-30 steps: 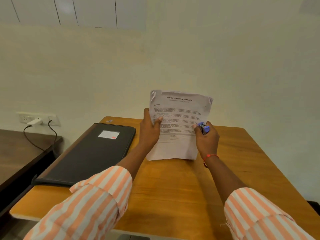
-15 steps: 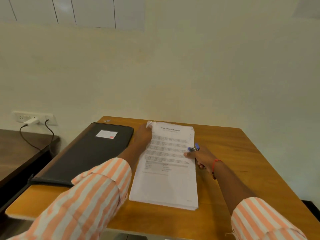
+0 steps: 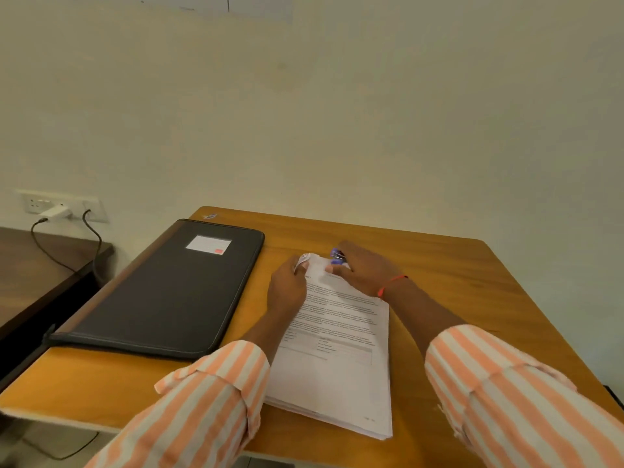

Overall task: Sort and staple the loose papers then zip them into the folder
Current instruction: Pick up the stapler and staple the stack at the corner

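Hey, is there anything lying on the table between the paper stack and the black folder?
Nothing visible does. Only bare table separates the paper stack from the black folder on its left. The left hand pinches the stack's top corner; the right hand holds a stapler.

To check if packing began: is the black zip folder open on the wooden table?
No, the black zip folder lies flat and closed on the wooden table, beside the white paper stack.

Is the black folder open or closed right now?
Closed. The folder lies flat on the table, cover down, left of the paper stack. Whether the zip is fully run cannot be told.
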Action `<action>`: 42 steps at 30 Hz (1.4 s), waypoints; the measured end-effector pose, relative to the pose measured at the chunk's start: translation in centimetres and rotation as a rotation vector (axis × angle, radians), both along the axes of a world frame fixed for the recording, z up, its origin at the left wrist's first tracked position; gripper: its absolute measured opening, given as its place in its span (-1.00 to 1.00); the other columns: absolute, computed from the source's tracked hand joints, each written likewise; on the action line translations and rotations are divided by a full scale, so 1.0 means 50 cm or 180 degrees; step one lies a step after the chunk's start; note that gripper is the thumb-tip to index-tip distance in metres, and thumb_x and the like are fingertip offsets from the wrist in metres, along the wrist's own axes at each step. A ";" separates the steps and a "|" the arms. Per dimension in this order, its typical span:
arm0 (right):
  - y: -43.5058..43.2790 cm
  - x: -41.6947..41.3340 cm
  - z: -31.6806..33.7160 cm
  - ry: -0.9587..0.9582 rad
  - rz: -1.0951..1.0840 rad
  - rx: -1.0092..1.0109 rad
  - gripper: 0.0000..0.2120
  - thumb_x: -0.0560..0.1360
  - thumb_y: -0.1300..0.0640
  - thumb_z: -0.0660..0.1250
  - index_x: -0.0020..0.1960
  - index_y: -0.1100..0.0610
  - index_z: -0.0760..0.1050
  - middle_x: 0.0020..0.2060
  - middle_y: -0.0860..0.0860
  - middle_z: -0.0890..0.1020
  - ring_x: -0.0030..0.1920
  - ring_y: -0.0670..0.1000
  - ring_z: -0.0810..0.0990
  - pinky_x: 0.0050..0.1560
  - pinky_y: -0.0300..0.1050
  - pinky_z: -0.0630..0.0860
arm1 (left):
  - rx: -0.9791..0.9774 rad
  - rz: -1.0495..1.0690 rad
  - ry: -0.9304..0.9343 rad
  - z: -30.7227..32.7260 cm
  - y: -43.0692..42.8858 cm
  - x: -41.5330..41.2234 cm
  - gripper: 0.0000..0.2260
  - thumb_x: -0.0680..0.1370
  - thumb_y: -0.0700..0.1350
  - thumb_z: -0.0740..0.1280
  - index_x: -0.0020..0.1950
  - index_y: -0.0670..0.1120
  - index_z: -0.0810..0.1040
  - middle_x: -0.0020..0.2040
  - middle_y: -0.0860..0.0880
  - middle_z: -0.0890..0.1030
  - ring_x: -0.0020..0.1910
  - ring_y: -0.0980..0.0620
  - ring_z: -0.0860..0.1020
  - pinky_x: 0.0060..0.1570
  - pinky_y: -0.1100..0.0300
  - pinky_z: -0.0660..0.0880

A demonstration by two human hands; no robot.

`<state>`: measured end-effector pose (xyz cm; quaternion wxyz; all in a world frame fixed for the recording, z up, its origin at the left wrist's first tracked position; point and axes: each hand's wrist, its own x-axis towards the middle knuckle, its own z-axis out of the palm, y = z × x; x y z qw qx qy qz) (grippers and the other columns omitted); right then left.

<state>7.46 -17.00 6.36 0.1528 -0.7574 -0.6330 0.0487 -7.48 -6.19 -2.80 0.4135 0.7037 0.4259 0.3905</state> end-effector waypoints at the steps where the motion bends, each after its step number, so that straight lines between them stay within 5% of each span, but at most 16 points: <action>1: 0.024 -0.010 0.000 -0.0187 0.0081 -0.0083 -0.57 0.55 -0.32 0.18 0.21 -0.02 0.38 0.11 -0.04 0.55 -0.02 0.03 0.55 0.00 0.04 0.53 | 0.0039 -0.0037 -0.0089 -0.004 0.002 0.000 -0.74 0.69 0.05 0.22 0.30 0.02 0.60 0.07 0.02 0.69 0.00 0.01 0.64 -0.01 -0.02 0.62; 5: 0.091 -0.035 0.004 -0.0925 0.0384 -0.0195 -0.55 0.54 -0.32 0.21 0.17 0.03 0.40 0.09 -0.01 0.55 -0.07 0.05 0.53 -0.07 0.02 0.51 | -0.0006 -0.0181 -0.0461 -0.012 0.000 -0.008 -0.79 0.69 0.06 0.21 0.09 0.08 0.63 -0.11 0.05 0.69 -0.13 0.03 0.66 -0.15 -0.04 0.60; 15: 0.114 -0.012 0.031 -0.1614 0.0582 -0.0238 -0.52 0.54 -0.33 0.20 0.22 0.02 0.36 0.10 -0.02 0.56 -0.15 0.05 0.53 -0.24 -0.08 0.37 | -0.0075 -0.0189 -0.0289 -0.012 0.000 -0.002 -0.77 0.69 0.11 0.18 0.09 0.08 0.60 -0.12 0.04 0.67 -0.15 -0.01 0.66 -0.15 -0.19 0.63; 21: 0.132 -0.016 0.032 -0.1798 0.0701 -0.0195 -0.54 0.54 -0.32 0.21 0.24 -0.01 0.36 0.10 -0.03 0.55 -0.12 0.05 0.54 -0.18 -0.03 0.49 | -0.0047 -0.0160 -0.0290 -0.004 -0.005 -0.006 -0.79 0.70 0.08 0.20 0.12 0.07 0.60 -0.11 0.05 0.66 -0.12 0.00 0.64 -0.12 -0.16 0.63; 36: 0.121 -0.011 0.037 -0.1629 0.0710 -0.0258 -0.68 0.53 -0.23 0.27 0.13 -0.04 0.38 -0.04 -0.06 0.58 -0.14 0.03 0.52 -0.14 -0.02 0.50 | -0.0210 -0.0135 -0.0451 -0.001 -0.006 -0.007 -0.82 0.68 0.06 0.24 0.11 0.08 0.62 -0.09 0.05 0.67 -0.10 -0.01 0.65 -0.09 -0.20 0.63; 42: 0.109 -0.017 0.047 -0.1389 0.0556 0.0083 -0.78 0.60 -0.11 0.25 0.09 -0.01 0.29 -0.14 -0.09 0.55 -0.25 0.04 0.52 -0.28 -0.07 0.45 | -0.0205 -0.0137 -0.0432 -0.002 -0.007 -0.005 -0.79 0.68 0.08 0.23 0.00 0.06 0.61 -0.16 0.04 0.66 -0.13 -0.08 0.64 -0.14 -0.18 0.59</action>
